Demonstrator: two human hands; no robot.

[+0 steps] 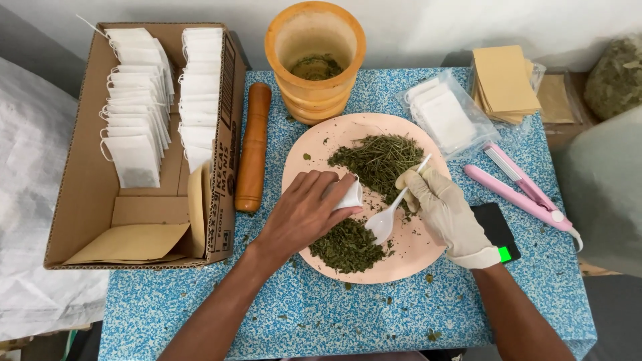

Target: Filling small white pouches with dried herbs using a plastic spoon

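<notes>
Left hand (301, 214) pinches a small white tea bag (349, 196) open; gloved right hand (445, 210) grips a white plastic spoon (388, 217), bowl just beside the bag. Both over a pink plate (414, 257) w/ dried green herbs (378, 160), mid-worktop (321, 314). Wooden mortar (314, 60) + pestle (253, 147) at back edge; cardboard box (87, 194) of filled bags at left; pink sealer (525, 190) at right.

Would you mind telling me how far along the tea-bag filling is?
Done: rows of white bags stand in the cardboard box. In hand: the left hand holds a small white bag over the pink plate while the gloved right hand holds a white spoon at the dried leaves. Left: two leaf piles on the plate and empty bags in a clear packet.
</notes>
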